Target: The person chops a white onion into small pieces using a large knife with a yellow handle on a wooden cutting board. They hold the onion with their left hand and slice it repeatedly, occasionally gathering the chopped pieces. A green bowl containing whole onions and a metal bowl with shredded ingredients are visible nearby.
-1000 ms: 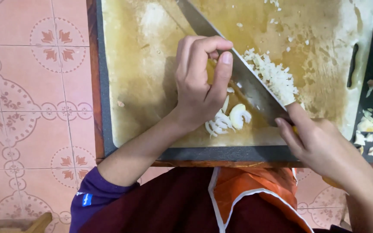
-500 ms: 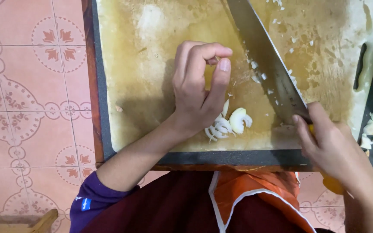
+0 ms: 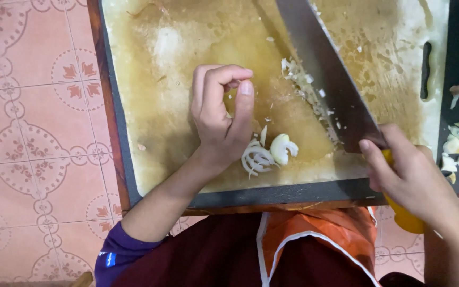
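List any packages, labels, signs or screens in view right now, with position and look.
Label: one small blue and white patch on the purple sleeve of the left arm, bottom left; its marking is too small to tell.
Packages, signs, screens: none in view.

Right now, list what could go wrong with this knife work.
The left hand sits curled on the cutting board close beside the knife blade; a sideways slip could likely nick its fingers. The onion slices and chopped onion lie loose and may scatter.
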